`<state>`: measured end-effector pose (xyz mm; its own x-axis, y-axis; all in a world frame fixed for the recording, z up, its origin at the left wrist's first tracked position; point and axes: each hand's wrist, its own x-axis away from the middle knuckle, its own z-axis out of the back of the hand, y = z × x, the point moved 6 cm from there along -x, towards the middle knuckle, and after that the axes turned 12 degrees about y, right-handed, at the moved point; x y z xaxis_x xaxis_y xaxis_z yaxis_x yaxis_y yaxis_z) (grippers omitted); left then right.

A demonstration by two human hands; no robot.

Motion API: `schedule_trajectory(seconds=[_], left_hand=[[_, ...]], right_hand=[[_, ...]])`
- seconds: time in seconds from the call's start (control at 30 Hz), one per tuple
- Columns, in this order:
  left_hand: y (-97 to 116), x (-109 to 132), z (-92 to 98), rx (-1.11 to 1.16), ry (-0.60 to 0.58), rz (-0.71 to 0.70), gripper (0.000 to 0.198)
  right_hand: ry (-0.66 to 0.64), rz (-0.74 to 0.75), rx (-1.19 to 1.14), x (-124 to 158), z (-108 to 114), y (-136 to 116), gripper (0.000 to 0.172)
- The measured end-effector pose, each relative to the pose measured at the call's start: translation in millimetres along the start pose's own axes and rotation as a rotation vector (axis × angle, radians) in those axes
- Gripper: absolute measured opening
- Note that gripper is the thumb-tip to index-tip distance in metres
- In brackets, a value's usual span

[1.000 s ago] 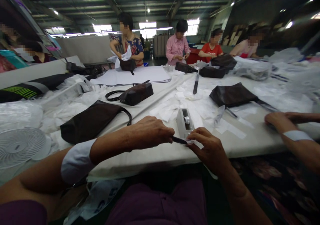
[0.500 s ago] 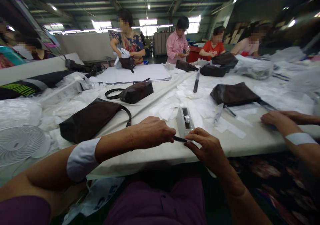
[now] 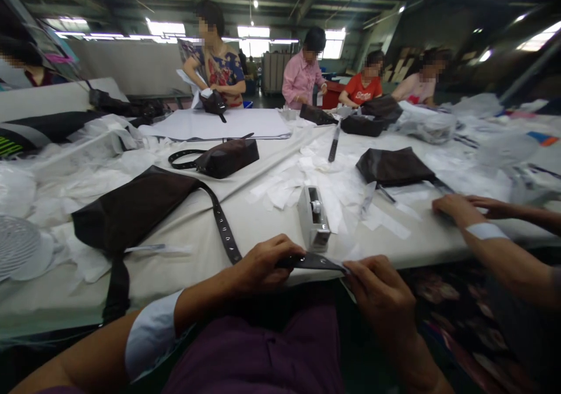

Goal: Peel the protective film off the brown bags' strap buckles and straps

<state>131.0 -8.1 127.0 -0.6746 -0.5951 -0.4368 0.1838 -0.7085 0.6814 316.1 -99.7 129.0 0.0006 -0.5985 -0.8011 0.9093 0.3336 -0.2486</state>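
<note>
My left hand grips a dark bag strap with metal eyelets near the table's front edge. My right hand pinches the strap's pointed end, just beyond the left hand. The strap runs back to a large dark brown bag lying flat on the white-covered table, left of my hands. Just above the gap between my hands stands a small white device with a metal knob, not touching either hand.
Loose white paper strips lie behind the device. Other dark bags rest across the table, among piles of white plastic. A co-worker's hands work at the right. Several people stand at the far side. A white fan sits at the left.
The bag and its strap have been drawn toward my hands, and the eyeleted strap now shows between them. My left hand has moved down and closer to me. The view has tilted slightly.
</note>
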Motion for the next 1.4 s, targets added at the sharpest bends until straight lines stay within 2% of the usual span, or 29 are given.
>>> schedule_trajectory(seconds=[0.1,0.27,0.37,0.43,0.53,0.63,0.67,0.73,0.8,0.83,0.87,0.93,0.97,1.07,1.13,1.2,1.27,1.4], left_hand=[[2,7,3.2,0.054,0.11,0.037,0.022],[13,-1,-12.5,-0.053,0.138,0.096,0.022],[-1,-4,-27.0,0.024,0.216,0.174,0.039],[-16,0,-38.3,0.085,0.187,0.205,0.041],[-27,9,-46.7,0.103,0.098,0.167,0.03],[-20,14,-42.9,0.054,0.049,0.034,0.03],[-14,15,-41.8,0.028,0.023,-0.02,0.03],[-1,18,-40.9,-0.03,-0.037,-0.114,0.031],[5,24,-42.5,-0.048,-0.116,-0.159,0.034],[4,28,-44.1,-0.031,-0.165,-0.143,0.041],[-2,33,-45.5,-0.005,-0.213,-0.097,0.053],[-24,43,-47.6,0.049,-0.309,0.067,0.076],[-37,47,-48.1,0.071,-0.363,0.157,0.075],[-69,50,-43.5,0.072,-0.501,0.301,0.037],[-77,40,-33.9,-0.001,-0.504,0.308,0.023],[-74,26,-22.6,-0.108,-0.44,0.273,0.017],[-61,12,-15.2,-0.19,-0.379,0.204,0.012],[-36,-2,-15.3,-0.307,-0.341,0.042,0.008]], right_hand=[[0.062,0.063,-0.05,3,-2,-6,0.026],[0.135,0.099,-0.138,3,-26,-29,0.043],[0.141,-0.019,-0.184,10,-38,-35,0.051],[0.07,-0.157,-0.246,14,-41,-29,0.059],[-0.087,-0.339,-0.389,11,-39,-11,0.067],[-0.287,-0.329,-0.408,-8,-42,8,0.056],[-0.419,-0.307,-0.426,-13,-49,12,0.05],[-0.8,-0.304,-0.561,-11,-68,14,0.037],[-1.162,-0.36,-0.726,1,-78,9,0.036],[-1.273,-0.375,-0.772,7,-79,6,0.037],[-1.312,-0.363,-0.769,10,-78,4,0.036],[-1.224,-0.261,-0.631,11,-74,3,0.029],[-1.152,-0.193,-0.534,10,-70,4,0.025],[-1.003,-0.082,-0.295,14,-58,10,0.02],[-0.951,-0.082,-0.191,19,-55,19,0.02],[-0.877,-0.092,-0.102,22,-53,28,0.021],[-0.821,-0.09,-0.061,24,-54,32,0.02],[-0.816,-0.085,-0.073,24,-63,30,0.015]])
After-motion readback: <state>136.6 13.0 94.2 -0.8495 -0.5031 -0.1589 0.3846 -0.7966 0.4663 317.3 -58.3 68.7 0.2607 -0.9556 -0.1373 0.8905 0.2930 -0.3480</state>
